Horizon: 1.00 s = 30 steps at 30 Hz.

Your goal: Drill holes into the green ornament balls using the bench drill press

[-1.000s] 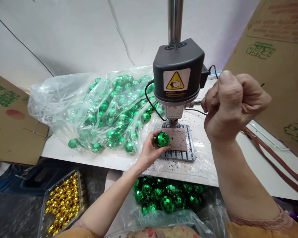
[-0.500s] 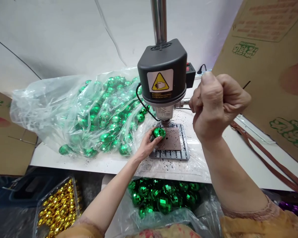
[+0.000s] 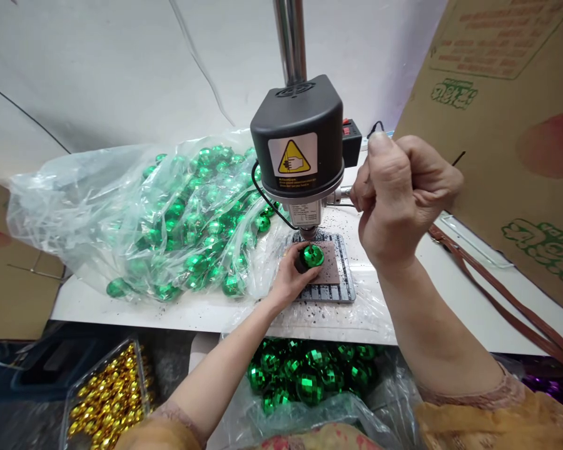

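My left hand (image 3: pixel 294 272) is closed round a faceted green ball ornament (image 3: pixel 314 255), thumb in front and fingers behind. The ball sits on a brown board (image 3: pixel 329 275) over the slotted metal base (image 3: pixel 346 290) of a small bench drill press (image 3: pixel 298 137). Directly above the ball is the drill chuck (image 3: pixel 309 232), with its bit at the top of the ball. My right hand (image 3: pixel 401 194) makes a fist at the right of the machine, round the end of the feed lever (image 3: pixel 341 195); most of the lever is hidden by the fingers.
A clear plastic bag (image 3: pixel 89 200) of green balls lies left of the press. Below the table edge are more green balls (image 3: pixel 309 375) in plastic and a clear bin of gold balls (image 3: pixel 110 400). Cardboard boxes (image 3: pixel 507 156) flank the table; a brown strap (image 3: pixel 497 300) lies right. Dark shavings surround the base.
My left hand has moved the green ball right, from the board's left side to under the drill bit. My right fist keeps its place at the lever. The view has shifted slightly.
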Motion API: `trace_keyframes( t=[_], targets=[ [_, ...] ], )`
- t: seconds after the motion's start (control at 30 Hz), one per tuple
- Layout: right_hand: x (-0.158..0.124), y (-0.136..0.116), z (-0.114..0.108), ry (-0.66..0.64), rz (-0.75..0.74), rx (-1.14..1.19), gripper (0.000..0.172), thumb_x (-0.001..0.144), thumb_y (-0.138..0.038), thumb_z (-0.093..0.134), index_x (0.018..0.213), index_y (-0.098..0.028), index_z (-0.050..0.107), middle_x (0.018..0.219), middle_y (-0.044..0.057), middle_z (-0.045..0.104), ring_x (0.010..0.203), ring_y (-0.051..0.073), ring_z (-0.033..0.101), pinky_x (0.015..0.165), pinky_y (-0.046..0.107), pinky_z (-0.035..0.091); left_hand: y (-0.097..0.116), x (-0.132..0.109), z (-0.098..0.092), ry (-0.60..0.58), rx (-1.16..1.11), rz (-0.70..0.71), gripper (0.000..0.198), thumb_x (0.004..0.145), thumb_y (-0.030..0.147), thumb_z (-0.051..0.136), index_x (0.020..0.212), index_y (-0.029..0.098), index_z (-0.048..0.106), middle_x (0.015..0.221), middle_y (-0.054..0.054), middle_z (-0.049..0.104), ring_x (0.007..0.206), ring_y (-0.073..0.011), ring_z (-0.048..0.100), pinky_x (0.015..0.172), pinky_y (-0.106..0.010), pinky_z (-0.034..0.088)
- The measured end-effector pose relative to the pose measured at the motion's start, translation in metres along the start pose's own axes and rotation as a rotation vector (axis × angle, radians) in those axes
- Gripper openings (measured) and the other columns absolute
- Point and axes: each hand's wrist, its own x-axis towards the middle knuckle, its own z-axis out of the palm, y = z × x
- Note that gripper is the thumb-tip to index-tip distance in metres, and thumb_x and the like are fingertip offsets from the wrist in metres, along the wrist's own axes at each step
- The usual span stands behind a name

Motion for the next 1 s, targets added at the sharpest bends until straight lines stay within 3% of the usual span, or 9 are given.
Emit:
trace_keyframes(
  t=[0.1, 0.23, 0.53, 0.8, 0.93, 1.0],
  targets=[
    [0.003, -0.001, 0.0, -0.027, 0.015, -0.032, 0.053, 0.097, -0.048, 0.054, 0.059, -0.022, 0.027, 0.054, -0.005, 0.027, 0.046, 0.006, 0.028, 0.048, 0.028, 0.03, -0.001, -0.002, 0.002, -0.018, -0.015, -0.007, 0.056, 0.078, 0.029, 0.082, 0.129, 0.021, 0.06, 0.126, -0.01, 0.068, 0.118, -0.0281, 0.064, 0.107, -0.047, 0.049],
    [0.002, 0.0, -0.001, -0.028, -0.009, -0.03, 0.051, 0.097, -0.044, 0.054, 0.06, -0.023, 0.027, 0.054, -0.005, 0.026, 0.046, 0.006, 0.029, 0.048, 0.028, 0.028, -0.002, -0.003, 0.001, -0.019, 0.005, 0.002, 0.055, 0.079, 0.028, 0.081, 0.129, 0.022, 0.06, 0.129, -0.009, 0.067, 0.121, -0.0284, 0.063, 0.108, -0.047, 0.049],
    [-0.022, 0.01, -0.008, 0.052, -0.116, 0.023, 0.054, 0.095, -0.037, 0.056, 0.056, -0.021, 0.022, 0.05, -0.004, 0.024, 0.044, 0.007, 0.028, 0.048, 0.03, 0.023, -0.001, -0.003, 0.001, -0.024, 0.008, 0.021, 0.055, 0.08, 0.031, 0.082, 0.13, 0.024, 0.06, 0.13, -0.009, 0.066, 0.123, -0.0291, 0.061, 0.11, -0.048, 0.047],
    [-0.026, 0.016, -0.003, 0.138, -0.213, 0.135, 0.053, 0.089, -0.024, 0.058, 0.056, -0.018, 0.016, 0.046, -0.006, 0.02, 0.039, 0.005, 0.022, 0.043, 0.028, 0.019, -0.004, -0.004, 0.002, -0.019, -0.01, 0.046, 0.056, 0.081, 0.032, 0.082, 0.131, 0.023, 0.059, 0.132, -0.01, 0.065, 0.125, -0.0289, 0.06, 0.112, -0.047, 0.045],
    [-0.029, 0.014, -0.008, 0.155, -0.201, 0.146, 0.05, 0.086, -0.017, 0.057, 0.057, -0.018, 0.016, 0.048, -0.006, 0.018, 0.038, 0.004, 0.022, 0.044, 0.028, 0.019, -0.006, -0.004, 0.003, -0.022, -0.01, 0.051, 0.056, 0.081, 0.032, 0.082, 0.131, 0.023, 0.059, 0.133, -0.01, 0.064, 0.126, -0.029, 0.06, 0.113, -0.048, 0.045],
    [-0.032, 0.012, -0.013, 0.08, -0.102, 0.056, 0.048, 0.087, -0.018, 0.055, 0.058, -0.018, 0.016, 0.048, -0.006, 0.019, 0.039, 0.005, 0.025, 0.045, 0.028, 0.024, -0.007, -0.004, 0.003, -0.015, -0.012, 0.053, 0.055, 0.081, 0.032, 0.082, 0.131, 0.023, 0.059, 0.133, -0.01, 0.065, 0.126, -0.0291, 0.06, 0.113, -0.048, 0.045]
  ],
)
